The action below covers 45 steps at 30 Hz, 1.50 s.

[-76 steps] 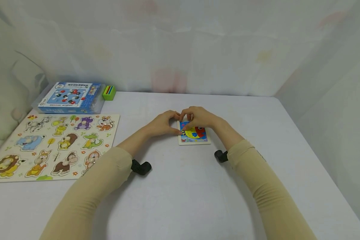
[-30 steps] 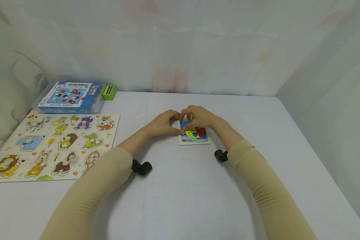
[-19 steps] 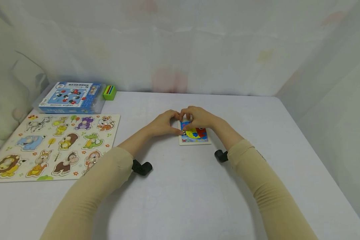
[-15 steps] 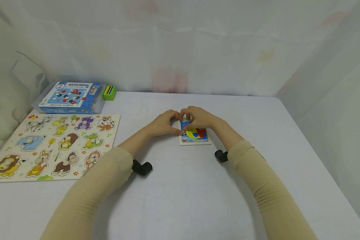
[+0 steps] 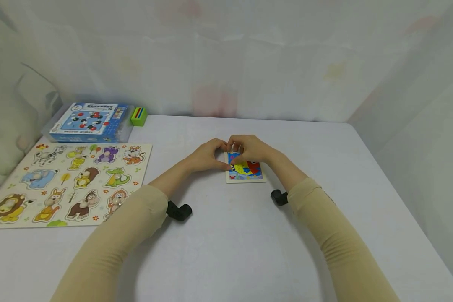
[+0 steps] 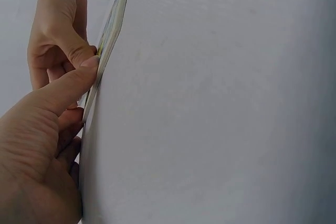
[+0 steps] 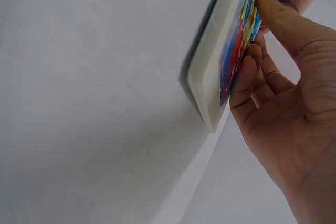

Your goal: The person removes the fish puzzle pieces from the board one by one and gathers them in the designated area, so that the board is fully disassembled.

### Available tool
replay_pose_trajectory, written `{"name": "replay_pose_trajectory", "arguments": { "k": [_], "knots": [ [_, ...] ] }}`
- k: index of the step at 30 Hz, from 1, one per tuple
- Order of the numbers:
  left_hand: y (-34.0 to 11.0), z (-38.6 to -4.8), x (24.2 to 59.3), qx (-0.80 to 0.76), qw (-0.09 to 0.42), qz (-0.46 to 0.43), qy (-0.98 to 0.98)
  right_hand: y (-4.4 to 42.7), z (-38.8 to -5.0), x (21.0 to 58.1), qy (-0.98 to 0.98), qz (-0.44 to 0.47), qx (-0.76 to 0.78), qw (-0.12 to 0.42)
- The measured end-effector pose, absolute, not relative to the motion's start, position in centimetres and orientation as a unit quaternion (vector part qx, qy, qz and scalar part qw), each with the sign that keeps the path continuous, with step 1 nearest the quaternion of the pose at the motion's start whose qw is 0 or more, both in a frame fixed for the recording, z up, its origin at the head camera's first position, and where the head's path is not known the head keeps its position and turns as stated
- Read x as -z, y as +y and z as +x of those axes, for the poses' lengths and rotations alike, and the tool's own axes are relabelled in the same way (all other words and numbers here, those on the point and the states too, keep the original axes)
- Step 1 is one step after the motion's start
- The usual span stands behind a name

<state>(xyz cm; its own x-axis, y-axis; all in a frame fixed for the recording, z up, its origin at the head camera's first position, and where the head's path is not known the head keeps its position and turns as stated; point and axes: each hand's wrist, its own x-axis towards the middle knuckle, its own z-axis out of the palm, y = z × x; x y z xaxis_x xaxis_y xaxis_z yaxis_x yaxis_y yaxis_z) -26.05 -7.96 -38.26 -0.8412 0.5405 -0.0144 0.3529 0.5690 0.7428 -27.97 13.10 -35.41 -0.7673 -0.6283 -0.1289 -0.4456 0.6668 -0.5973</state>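
Note:
A small jigsaw puzzle board (image 5: 245,181) with a pale rim and a bright yellow, red and blue picture lies on the white table. My left hand (image 5: 206,157) grips its left edge, thumb at the near part and fingers toward the far corner. From the right, my right hand (image 5: 253,148) reaches over the picture, thumb and bent fingers pinching at a puzzle piece (image 7: 256,28) by the left side. These fingers cover much of that piece. In the left wrist view, the left thumb (image 6: 79,80) touches the board's rim close to the right thumb.
A large animal puzzle board (image 5: 66,184) lies at the left. Behind it stands a blue molecular model box (image 5: 87,121) in clear plastic, beside a small green block (image 5: 138,117) with coloured stripes. A pale curtain (image 5: 287,63) hangs behind the table.
Both hands stay at the small board with almost the same hold. The right hand's fingers have shifted very slightly; the board looks barely moved.

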Motion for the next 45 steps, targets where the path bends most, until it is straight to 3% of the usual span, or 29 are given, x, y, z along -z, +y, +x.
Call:
{"name": "replay_pose_trajectory", "arguments": {
  "k": [17, 45],
  "knots": [
    [-7.8, -25.9, 38.2, -0.383, 0.123, 0.240, 0.883, 13.4, -27.7, 35.1, 0.882, -0.269, 0.330, 0.201],
    [-6.4, -25.8, 37.9, -0.402, 0.124, 0.225, 0.879, 13.5, -27.9, 35.0, 0.888, -0.279, 0.310, 0.194]
  ]
}}
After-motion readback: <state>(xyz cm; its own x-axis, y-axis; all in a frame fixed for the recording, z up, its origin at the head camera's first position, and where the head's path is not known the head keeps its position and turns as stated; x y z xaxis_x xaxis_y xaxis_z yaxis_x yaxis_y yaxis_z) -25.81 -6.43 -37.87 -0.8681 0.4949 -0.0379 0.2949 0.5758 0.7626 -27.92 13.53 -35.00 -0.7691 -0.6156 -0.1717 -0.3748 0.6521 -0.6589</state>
